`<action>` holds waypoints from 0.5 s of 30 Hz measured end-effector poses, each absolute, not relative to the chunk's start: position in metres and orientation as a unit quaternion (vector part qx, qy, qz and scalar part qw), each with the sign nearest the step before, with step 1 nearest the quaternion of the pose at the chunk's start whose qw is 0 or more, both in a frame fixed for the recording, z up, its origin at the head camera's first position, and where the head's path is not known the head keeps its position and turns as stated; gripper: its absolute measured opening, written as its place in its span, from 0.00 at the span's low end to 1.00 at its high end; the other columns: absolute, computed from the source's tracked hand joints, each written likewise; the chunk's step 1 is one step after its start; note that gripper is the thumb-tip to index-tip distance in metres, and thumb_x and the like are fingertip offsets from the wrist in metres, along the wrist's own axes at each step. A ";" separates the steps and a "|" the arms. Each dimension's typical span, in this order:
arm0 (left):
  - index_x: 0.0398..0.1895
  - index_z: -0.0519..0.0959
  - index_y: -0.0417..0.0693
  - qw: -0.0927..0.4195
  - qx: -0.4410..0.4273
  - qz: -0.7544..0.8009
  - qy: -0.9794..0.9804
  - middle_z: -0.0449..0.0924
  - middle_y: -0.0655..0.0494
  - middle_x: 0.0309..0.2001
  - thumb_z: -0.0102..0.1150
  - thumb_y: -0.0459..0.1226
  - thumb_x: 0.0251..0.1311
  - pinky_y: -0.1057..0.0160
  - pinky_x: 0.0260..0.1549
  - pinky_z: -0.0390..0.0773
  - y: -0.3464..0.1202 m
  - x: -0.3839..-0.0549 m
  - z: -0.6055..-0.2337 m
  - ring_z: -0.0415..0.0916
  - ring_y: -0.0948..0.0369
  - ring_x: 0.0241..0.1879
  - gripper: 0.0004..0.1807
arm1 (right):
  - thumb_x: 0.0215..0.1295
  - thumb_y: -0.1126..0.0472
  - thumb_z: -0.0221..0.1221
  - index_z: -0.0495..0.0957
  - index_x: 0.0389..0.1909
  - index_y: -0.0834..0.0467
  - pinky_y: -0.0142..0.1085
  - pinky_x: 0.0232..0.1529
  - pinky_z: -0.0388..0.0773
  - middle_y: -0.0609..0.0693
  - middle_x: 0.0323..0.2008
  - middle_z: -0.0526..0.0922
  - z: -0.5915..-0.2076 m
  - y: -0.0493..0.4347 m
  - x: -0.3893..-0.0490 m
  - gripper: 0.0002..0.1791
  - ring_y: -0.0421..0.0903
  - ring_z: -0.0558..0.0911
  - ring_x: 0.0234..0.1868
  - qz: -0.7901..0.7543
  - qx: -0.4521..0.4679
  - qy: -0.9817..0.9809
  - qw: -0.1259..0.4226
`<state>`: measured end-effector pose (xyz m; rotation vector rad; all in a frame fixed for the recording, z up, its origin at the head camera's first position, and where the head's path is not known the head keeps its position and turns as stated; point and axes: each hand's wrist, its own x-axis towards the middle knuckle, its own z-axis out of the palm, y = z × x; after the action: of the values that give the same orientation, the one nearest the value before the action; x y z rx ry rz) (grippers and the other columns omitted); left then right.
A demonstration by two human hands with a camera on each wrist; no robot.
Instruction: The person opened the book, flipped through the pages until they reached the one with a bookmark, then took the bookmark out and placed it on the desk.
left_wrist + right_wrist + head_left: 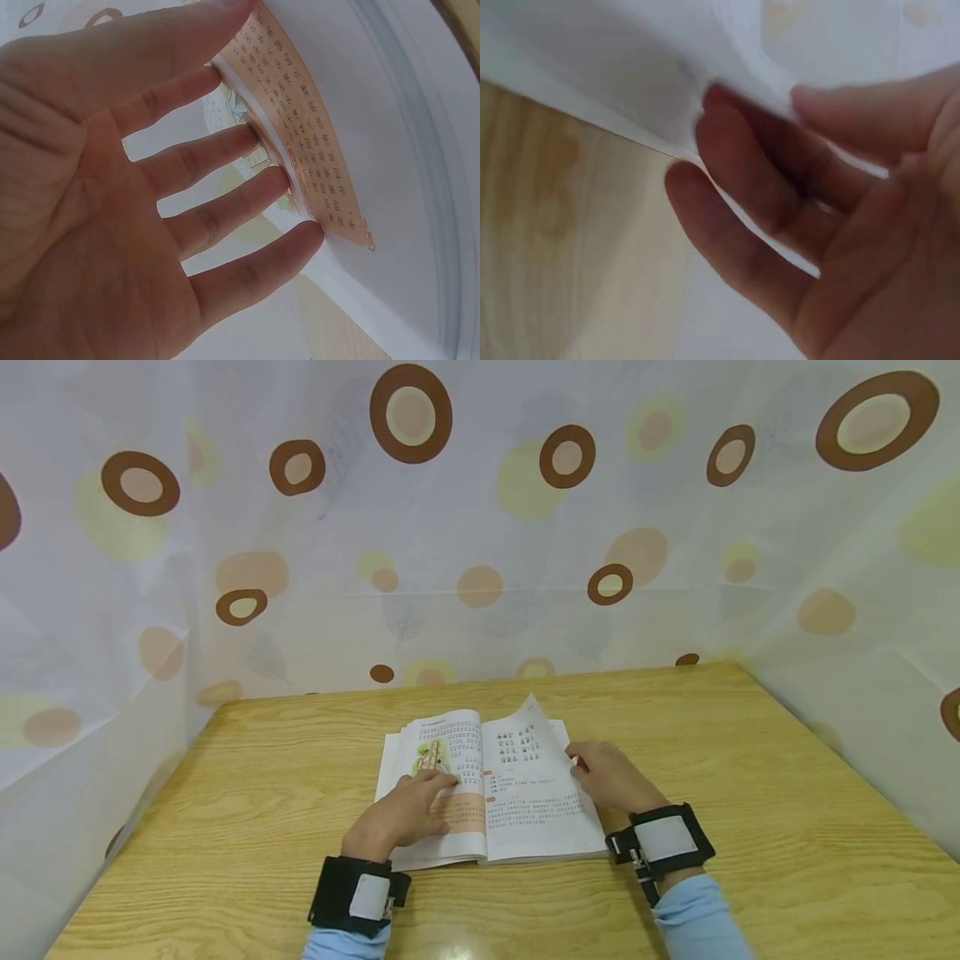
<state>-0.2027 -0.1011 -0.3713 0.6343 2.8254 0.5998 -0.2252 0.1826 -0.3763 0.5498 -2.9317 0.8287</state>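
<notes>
An open book [468,847] lies on the wooden table, its two printed pages facing up. My left hand [405,812] rests on the left page, across a small coloured picture and an orange text block [315,127]. In the left wrist view its fingers are spread and nearly straight, fingertips touching the paper. At the book's right edge, my right hand [615,778] pinches a page [528,777] between thumb and fingers. That page is raised, its top corner curling upward. The right wrist view shows the page blurred, running between the thumb and fingers [731,146].
The wooden table [292,768] extends around the book on all sides. A white patterned cloth [465,527] with brown rings and pale spots hangs behind it and along both sides. A black strap with a white patch [666,838] is on each wrist.
</notes>
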 end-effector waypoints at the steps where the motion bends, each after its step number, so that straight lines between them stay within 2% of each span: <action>1: 0.58 0.69 0.48 0.093 0.213 0.202 0.951 0.64 0.47 0.60 0.66 0.36 0.46 0.48 0.47 0.71 -0.101 -0.202 -0.371 0.61 0.47 0.53 0.32 | 0.62 0.71 0.49 0.73 0.47 0.69 0.37 0.28 0.73 0.59 0.36 0.78 -0.374 0.184 -0.224 0.13 0.45 0.72 0.29 0.288 0.194 -0.938 0.009; 4: 0.58 0.68 0.48 0.094 0.213 0.203 0.951 0.64 0.47 0.60 0.66 0.36 0.47 0.47 0.47 0.71 -0.101 -0.202 -0.370 0.61 0.46 0.54 0.32 | 0.69 0.64 0.42 0.65 0.58 0.68 0.43 0.38 0.76 0.62 0.50 0.74 -0.366 0.185 -0.221 0.19 0.46 0.74 0.39 0.357 0.220 -0.907 -0.046; 6: 0.58 0.68 0.48 0.094 0.214 0.203 0.951 0.64 0.47 0.60 0.66 0.36 0.47 0.48 0.48 0.71 -0.101 -0.202 -0.370 0.61 0.47 0.54 0.31 | 0.72 0.60 0.38 0.61 0.62 0.64 0.48 0.45 0.74 0.62 0.55 0.70 -0.361 0.183 -0.220 0.21 0.48 0.73 0.46 0.394 0.229 -0.887 -0.075; 11: 0.58 0.68 0.47 0.096 0.215 0.206 0.950 0.64 0.47 0.60 0.65 0.36 0.47 0.47 0.47 0.70 -0.101 -0.202 -0.369 0.61 0.46 0.54 0.31 | 0.73 0.53 0.35 0.55 0.67 0.53 0.54 0.45 0.72 0.61 0.53 0.72 -0.357 0.167 -0.216 0.23 0.51 0.74 0.46 0.408 0.258 -0.868 -0.115; 14: 0.58 0.68 0.47 0.097 0.217 0.206 0.949 0.64 0.46 0.60 0.65 0.36 0.47 0.47 0.48 0.70 -0.102 -0.202 -0.369 0.61 0.46 0.53 0.31 | 0.72 0.53 0.38 0.54 0.67 0.50 0.51 0.44 0.72 0.61 0.53 0.73 -0.359 0.156 -0.215 0.24 0.50 0.73 0.47 0.370 0.291 -0.873 -0.129; 15: 0.58 0.68 0.47 0.096 0.218 0.205 0.949 0.64 0.46 0.60 0.65 0.36 0.47 0.46 0.48 0.70 -0.102 -0.202 -0.369 0.61 0.46 0.53 0.31 | 0.71 0.55 0.40 0.54 0.67 0.50 0.49 0.41 0.74 0.61 0.51 0.74 -0.361 0.151 -0.214 0.24 0.50 0.75 0.44 0.360 0.307 -0.870 -0.135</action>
<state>-0.2016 -0.1021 -0.3688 0.6465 2.8137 0.6072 -0.2141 0.1514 -0.3608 1.0581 -2.9982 1.2412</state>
